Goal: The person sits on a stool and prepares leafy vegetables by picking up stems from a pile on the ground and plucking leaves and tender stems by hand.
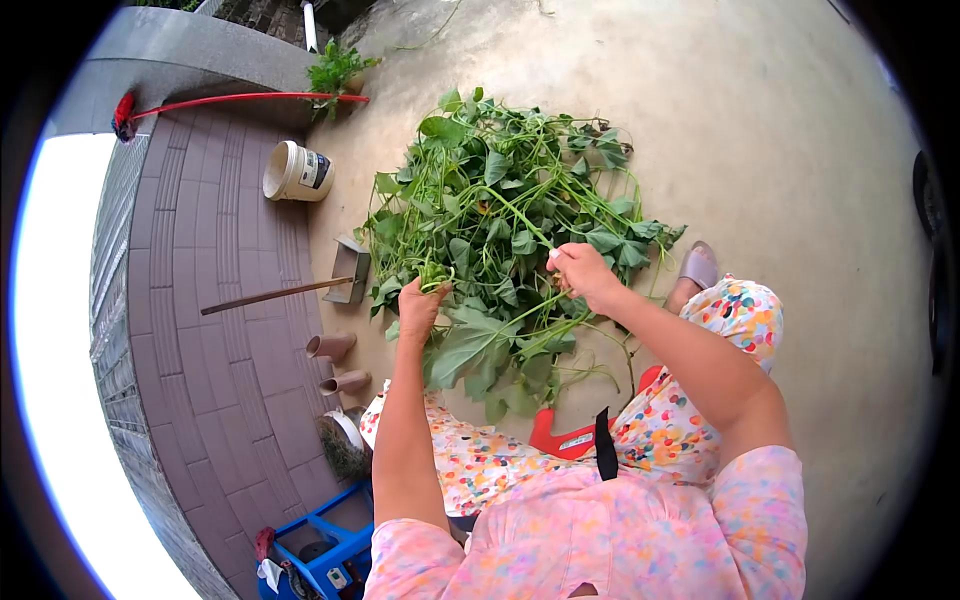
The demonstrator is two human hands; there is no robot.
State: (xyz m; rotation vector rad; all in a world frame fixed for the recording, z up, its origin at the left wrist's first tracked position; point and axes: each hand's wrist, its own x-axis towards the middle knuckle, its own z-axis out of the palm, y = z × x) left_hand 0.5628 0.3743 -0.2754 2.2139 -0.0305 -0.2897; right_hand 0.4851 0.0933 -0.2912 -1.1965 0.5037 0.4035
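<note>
A large heap of leafy green vines (490,190) lies on the concrete floor in front of me. My left hand (420,305) is at the heap's near left side, its fingers closed around a bunch of green stems (434,274). On the right, my right hand (580,272) pinches a vine stem (520,218) that runs up and left into the heap. Below and between the hands hangs a broad leaf (475,345). The fingertips of my right hand are partly hidden among stems.
A white bucket (298,172) lies tipped by the tiled wall (220,300). Near it are a long-handled dustpan (348,272), a pair of boots (332,346) and a blue plastic frame (330,545). Something red (556,436) shows between my legs. A red pole (240,99) lies farther back.
</note>
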